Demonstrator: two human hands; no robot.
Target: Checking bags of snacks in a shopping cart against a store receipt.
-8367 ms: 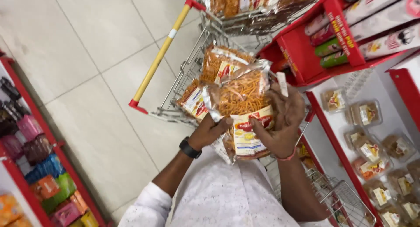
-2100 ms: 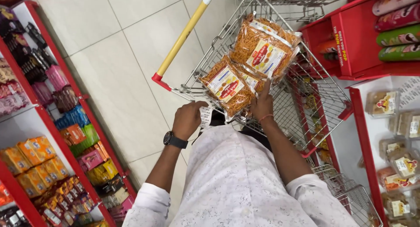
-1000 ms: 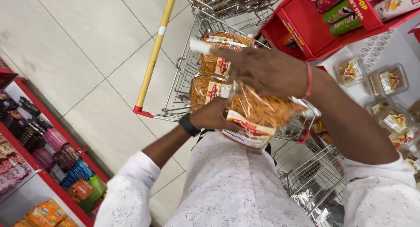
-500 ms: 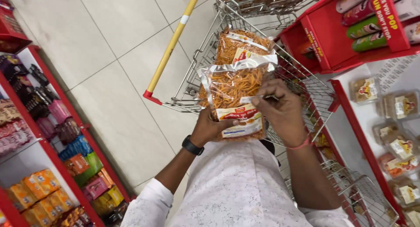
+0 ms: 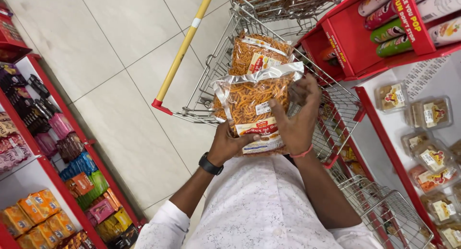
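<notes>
While I'm standing over the wire shopping cart (image 5: 211, 81), I've got a clear snack bag (image 5: 254, 110) full of orange fried sticks held up right above its basket. Left hand (image 5: 230, 143) cups the bag's bottom corner, fingers curled under and closed on it. Right hand (image 5: 295, 117) grips the bag's right side, thumb pressed across the front near the label, other fingers loosely bent behind. Another bag of the same stuff (image 5: 257, 52) lies in the cart just past mine. Pale tiled floor (image 5: 96, 62) spreads left of the cart. Further left, red shelves (image 5: 53, 182) with colourful packets. Right of the cart, a red rack (image 5: 365, 42) and boxed sweets (image 5: 427, 114).
</notes>
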